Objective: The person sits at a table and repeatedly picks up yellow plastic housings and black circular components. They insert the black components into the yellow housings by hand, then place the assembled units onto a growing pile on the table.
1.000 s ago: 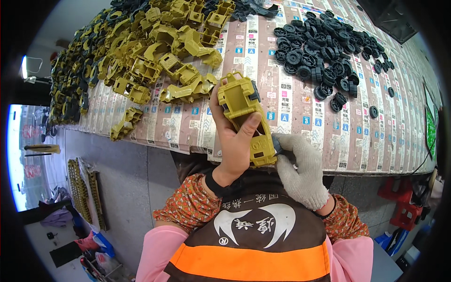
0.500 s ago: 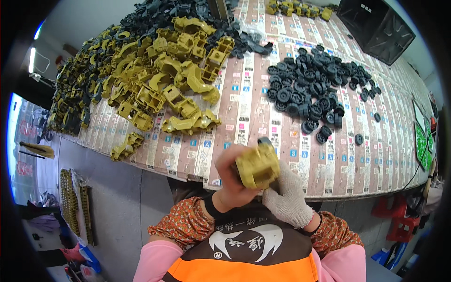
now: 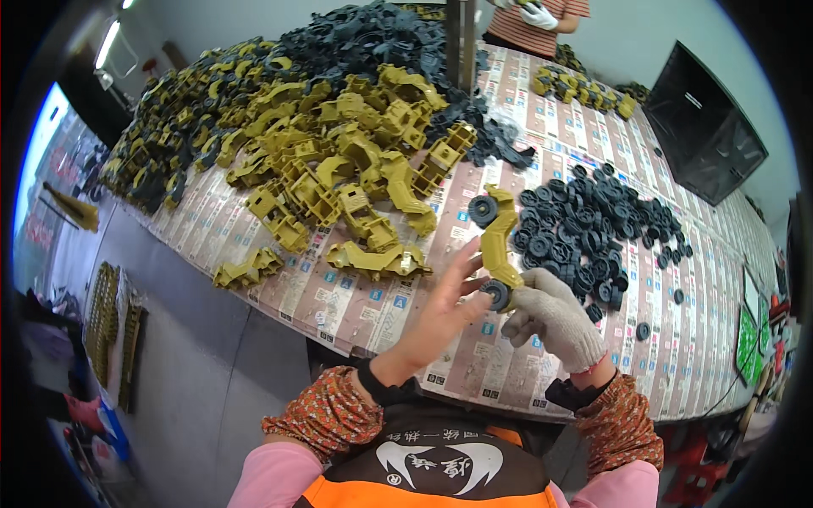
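Note:
A yellow plastic toy vehicle body (image 3: 498, 244) is tilted up above the table, with a black wheel at its far end and another at its near end. My right hand (image 3: 561, 323), in a whitish knitted glove, grips the near end of this body. Bare, with fingers spread, my left hand (image 3: 434, 320) is beside the near wheel (image 3: 494, 295); whether its fingertips touch the wheel I cannot tell. Beyond and to the right lies a pile of loose black wheels (image 3: 584, 224). Many more yellow bodies (image 3: 356, 182) are heaped to the left.
Dark plastic parts (image 3: 364, 46) pile up at the back, near an upright post (image 3: 461, 46). Assembled vehicles form a heap (image 3: 161, 140) at far left. A black crate (image 3: 705, 123) stands at the back right. Another person's gloved hands (image 3: 539, 15) show beyond the table.
The vehicle body has moved away from me and turned, now showing two wheels. My left hand has let go and spread its fingers. The view has shifted, revealing another person at the back.

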Tool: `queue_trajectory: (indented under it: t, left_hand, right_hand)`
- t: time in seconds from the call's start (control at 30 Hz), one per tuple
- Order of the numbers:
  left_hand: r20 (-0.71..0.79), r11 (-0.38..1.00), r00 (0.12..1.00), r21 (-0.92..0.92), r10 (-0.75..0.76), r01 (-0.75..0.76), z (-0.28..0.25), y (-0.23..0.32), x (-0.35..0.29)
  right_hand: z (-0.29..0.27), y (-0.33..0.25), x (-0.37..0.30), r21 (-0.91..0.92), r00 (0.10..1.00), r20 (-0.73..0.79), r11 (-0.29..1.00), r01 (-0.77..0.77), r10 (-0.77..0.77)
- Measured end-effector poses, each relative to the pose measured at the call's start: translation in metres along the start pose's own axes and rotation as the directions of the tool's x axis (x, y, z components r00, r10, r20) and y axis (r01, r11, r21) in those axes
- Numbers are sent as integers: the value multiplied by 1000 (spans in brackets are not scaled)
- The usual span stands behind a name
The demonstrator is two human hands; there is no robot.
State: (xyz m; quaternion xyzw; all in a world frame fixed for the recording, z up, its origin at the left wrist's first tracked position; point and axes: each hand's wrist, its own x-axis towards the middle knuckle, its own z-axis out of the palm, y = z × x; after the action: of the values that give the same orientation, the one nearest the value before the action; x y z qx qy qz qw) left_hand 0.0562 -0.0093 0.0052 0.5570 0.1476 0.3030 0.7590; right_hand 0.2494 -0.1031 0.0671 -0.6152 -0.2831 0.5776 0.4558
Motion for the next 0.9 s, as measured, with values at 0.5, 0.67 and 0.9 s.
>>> queue_trajectory:
  t: [0.5,0.67,0.9]
  left_hand:
    - [-287,956,950,292,120,-32,-72,30,-21]
    - [-446,768,818,640,362,9,-117,49,-18]
    - [-377,365,819,904,432,223,-116,56,27]
  right_hand:
    - [-106,-81,158,132,979,-154,980,151,-130]
    - [-146,-98,220,-112,844,-301,895,431,-444]
    - [-48,-89,144,-426,853,-152,812,399,-499]
